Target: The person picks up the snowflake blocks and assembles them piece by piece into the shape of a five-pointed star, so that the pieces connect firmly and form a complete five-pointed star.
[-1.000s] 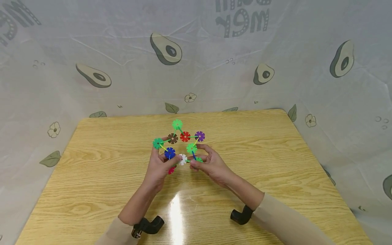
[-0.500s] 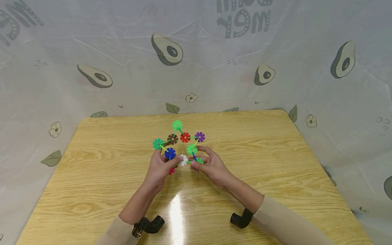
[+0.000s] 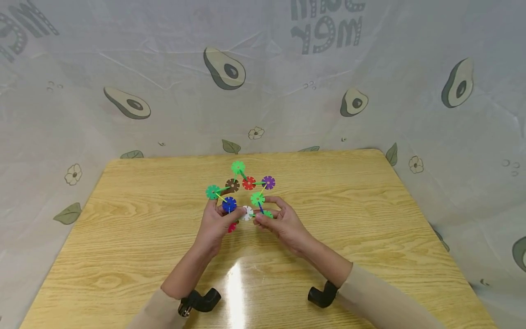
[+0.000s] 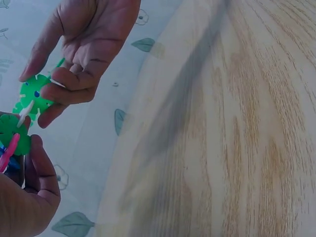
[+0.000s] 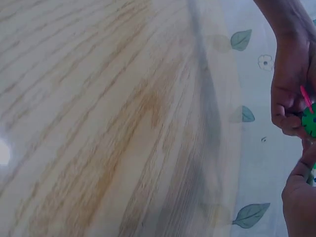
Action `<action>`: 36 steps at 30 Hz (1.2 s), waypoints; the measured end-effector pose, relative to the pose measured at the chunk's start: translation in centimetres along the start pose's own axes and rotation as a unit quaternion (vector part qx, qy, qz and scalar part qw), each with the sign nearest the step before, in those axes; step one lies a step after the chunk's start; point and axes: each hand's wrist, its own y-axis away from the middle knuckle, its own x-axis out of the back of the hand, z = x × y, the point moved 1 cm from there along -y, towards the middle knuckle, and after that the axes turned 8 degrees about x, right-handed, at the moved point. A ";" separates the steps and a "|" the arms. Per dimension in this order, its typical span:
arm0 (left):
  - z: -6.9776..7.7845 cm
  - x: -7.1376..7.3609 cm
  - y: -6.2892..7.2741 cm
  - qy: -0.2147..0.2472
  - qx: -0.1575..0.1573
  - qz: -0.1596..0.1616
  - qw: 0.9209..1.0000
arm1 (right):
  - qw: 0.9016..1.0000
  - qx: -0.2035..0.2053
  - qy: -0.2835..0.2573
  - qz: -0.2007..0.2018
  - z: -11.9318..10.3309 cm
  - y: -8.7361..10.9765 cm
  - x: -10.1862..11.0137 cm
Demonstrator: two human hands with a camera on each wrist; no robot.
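Notched plastic discs, slotted edge to edge, make a star-like outline held up over the table. In the head view its light green disc [image 3: 238, 167] forms the far tip, with a red disc [image 3: 248, 183] and a purple disc [image 3: 268, 183] to the right. My left hand [image 3: 214, 226] grips the left side, thumb by the white disc [image 3: 247, 213], below the blue disc [image 3: 229, 204]; a pink disc [image 3: 232, 227] shows beneath that thumb. My right hand [image 3: 287, 224] pinches the lower right corner at a green disc [image 3: 268, 214]. Fingers hide parts of the lower discs.
A wood-grain table [image 3: 349, 205] lies under both hands. Behind it hangs a pale cloth [image 3: 287, 105] printed with avocados and leaves. Each wrist carries a black curved mount, the left mount [image 3: 203, 300] and the right mount [image 3: 323, 294].
Both hands keep their grip on the disc outline, which stays in almost the same place. Only slight shifts of the view and the fingers show.
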 end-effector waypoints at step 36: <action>0.3 2.3 0.4 -0.123 -0.099 -0.059 0.986 | 0.881 0.203 0.426 -0.042 -3.9 -2.5 6.3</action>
